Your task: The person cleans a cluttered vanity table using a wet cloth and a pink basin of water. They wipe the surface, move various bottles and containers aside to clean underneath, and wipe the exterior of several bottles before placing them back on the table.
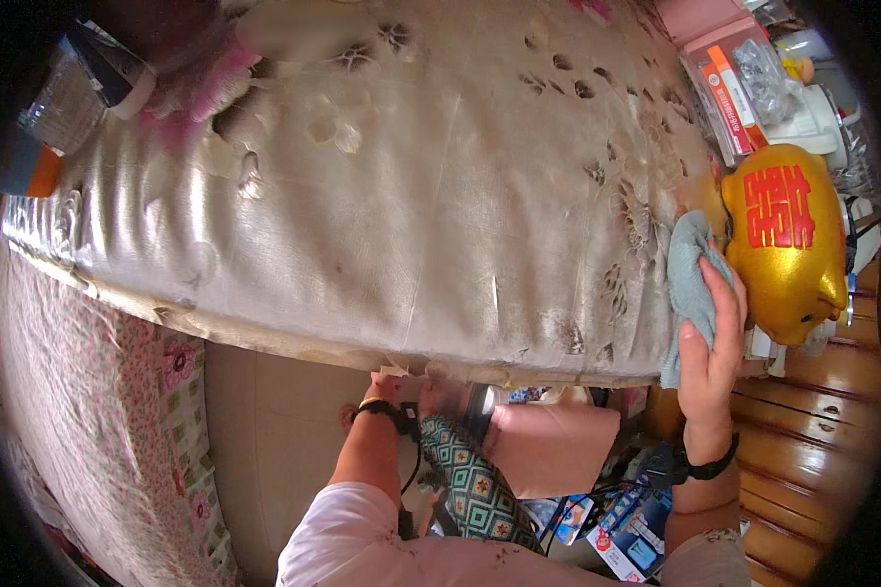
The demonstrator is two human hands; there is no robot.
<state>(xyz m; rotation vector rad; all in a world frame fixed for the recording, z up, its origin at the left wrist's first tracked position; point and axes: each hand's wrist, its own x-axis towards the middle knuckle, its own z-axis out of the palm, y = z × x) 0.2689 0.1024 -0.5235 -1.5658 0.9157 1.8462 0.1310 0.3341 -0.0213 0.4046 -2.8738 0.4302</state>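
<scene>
A folded light blue-green cloth [689, 286] lies under my right hand [716, 352] at the right end of a table with a shiny, wrinkled, floral-patterned cover [382, 220]. The fingers press the cloth against the cover, right beside a golden piggy bank [789, 242] that bears red characters. My left hand [388, 383] is at the table's near edge, its fingertips partly hidden by the edge; whether it grips the cover there I cannot tell.
At the upper right are a pink box [712, 88] with packets and crumpled clear plastic. A tissue-like box [29, 169] and a clear container [70, 103] stand at the far left. Below are a flowered bedspread [81, 381], a pink stool or box [554, 447] and a wooden cabinet [800, 440].
</scene>
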